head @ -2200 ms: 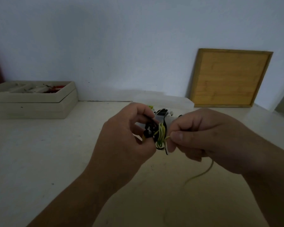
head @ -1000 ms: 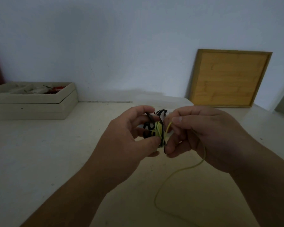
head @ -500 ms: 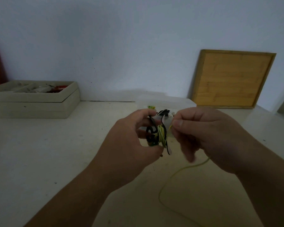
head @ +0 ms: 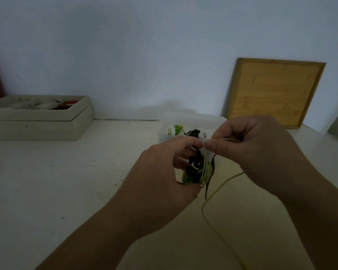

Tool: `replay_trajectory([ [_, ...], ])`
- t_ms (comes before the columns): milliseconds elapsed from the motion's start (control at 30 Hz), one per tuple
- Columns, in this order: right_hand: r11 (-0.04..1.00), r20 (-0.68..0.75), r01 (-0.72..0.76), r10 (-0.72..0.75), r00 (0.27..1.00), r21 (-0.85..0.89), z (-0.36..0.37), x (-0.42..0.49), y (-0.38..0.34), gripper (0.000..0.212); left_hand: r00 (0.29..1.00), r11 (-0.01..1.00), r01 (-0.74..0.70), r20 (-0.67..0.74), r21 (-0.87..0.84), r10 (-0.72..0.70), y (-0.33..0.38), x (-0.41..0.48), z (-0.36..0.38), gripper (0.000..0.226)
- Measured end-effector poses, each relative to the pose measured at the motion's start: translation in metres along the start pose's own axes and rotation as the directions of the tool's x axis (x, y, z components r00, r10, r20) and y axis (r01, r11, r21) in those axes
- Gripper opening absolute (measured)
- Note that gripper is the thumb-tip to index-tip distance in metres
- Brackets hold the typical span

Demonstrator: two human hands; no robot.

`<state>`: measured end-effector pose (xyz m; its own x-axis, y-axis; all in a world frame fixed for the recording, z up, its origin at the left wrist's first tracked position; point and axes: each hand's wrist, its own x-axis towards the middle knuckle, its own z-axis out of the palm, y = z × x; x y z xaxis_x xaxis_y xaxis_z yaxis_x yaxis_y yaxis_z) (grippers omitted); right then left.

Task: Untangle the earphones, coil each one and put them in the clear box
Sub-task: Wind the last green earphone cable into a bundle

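**While the left hand [head: 156, 184] clutches a tangled bundle of black, white and yellow-green earphone cords [head: 200, 169], the right hand [head: 261, 152] pinches at its top**

Where I stand, both hands are raised above the pale table [head: 66, 182] and meet just in front of the clear plastic box [head: 185, 116]. The left hand has its fingers curled round the bundle, thumb beneath and forefinger on top. The right hand nips a strand at the top of the bundle between thumb and forefinger, its thumb tip touching the left forefinger. Its other fingers are bent inward.

From the bundle a thin yellow-green cord [head: 219, 189] hangs down, curves, and runs over the table towards the lower right edge. Inside the box, behind the hands, a white-and-green coil [head: 176, 130] and a black coil [head: 193, 132] lie side by side.

At the far left a shallow beige wooden tray [head: 37, 121] sits against the pale blue wall [head: 144, 45], holding small things too blurred to name. At the far right a square wooden-framed board [head: 275, 92] leans on that wall.
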<state>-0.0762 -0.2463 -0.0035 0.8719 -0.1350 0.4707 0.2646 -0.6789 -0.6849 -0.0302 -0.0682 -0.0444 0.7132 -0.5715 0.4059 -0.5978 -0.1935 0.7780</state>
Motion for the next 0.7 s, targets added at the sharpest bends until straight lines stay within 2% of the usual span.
replay_trajectory([
  [67,0.997,0.018,-0.036,0.035,0.999,0.075,-0.001,0.001,0.004,0.014,0.999,0.995,0.024,0.024,-0.095,-0.022,-0.001,0.001,-0.001,0.058],
  [200,0.929,0.138,-0.22,0.186,0.973,0.297,-0.003,0.002,0.013,0.018,0.998,0.938,0.061,0.02,-0.342,-0.058,0.0,0.002,-0.006,0.049],
  [267,0.925,0.19,-0.272,0.226,0.956,0.267,-0.001,0.003,0.017,0.015,0.994,0.871,0.093,-0.009,-0.482,-0.111,0.0,0.003,-0.008,0.047],
  [367,0.951,0.285,-0.285,0.242,0.927,0.117,0.007,0.002,0.019,0.021,0.977,0.785,0.113,-0.076,-0.61,-0.2,-0.002,0.006,-0.01,0.045],
  [500,0.972,0.423,-0.234,0.213,0.881,-0.001,0.018,-0.001,0.011,0.024,0.93,0.762,0.097,-0.214,-0.64,-0.298,-0.007,0.008,-0.012,0.039],
  [700,0.987,0.521,-0.13,0.16,0.838,-0.094,0.022,-0.005,0.003,0.018,0.902,0.861,0.089,-0.326,-0.501,-0.283,-0.006,0.006,-0.009,0.042],
])
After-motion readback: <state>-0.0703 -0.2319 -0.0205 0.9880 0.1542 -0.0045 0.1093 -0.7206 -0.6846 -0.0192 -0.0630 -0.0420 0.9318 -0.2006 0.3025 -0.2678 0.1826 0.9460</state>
